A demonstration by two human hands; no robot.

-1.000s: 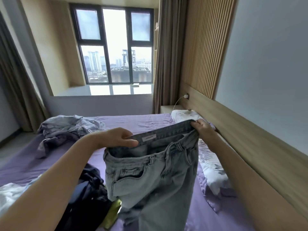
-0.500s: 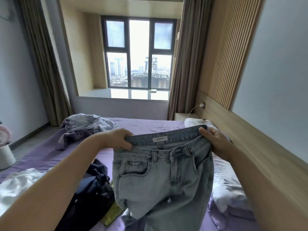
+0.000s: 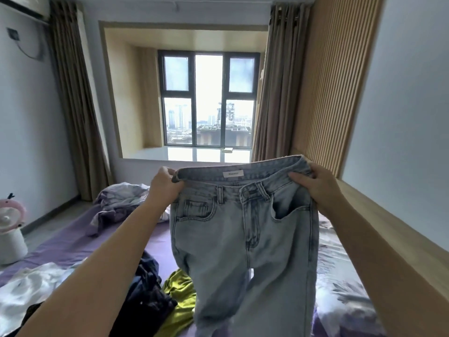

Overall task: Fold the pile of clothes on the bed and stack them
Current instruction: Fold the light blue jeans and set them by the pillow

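Gripping the jeans' (image 3: 243, 229) waistband, both hands (image 3: 165, 188) (image 3: 315, 188) — fingers clamped — hems cut off below.

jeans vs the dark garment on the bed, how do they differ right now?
The jeans are pale blue denim; the dark garment is navy to black. The jeans hang spread out, held up by the waistband in the left hand and right hand; the dark garment lies crumpled on the bed, untouched. Neither is folded yet.

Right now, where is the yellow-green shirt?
In the head view, the yellow-green garment lies low on the purple bed, between the dark clothes and the hanging jeans.
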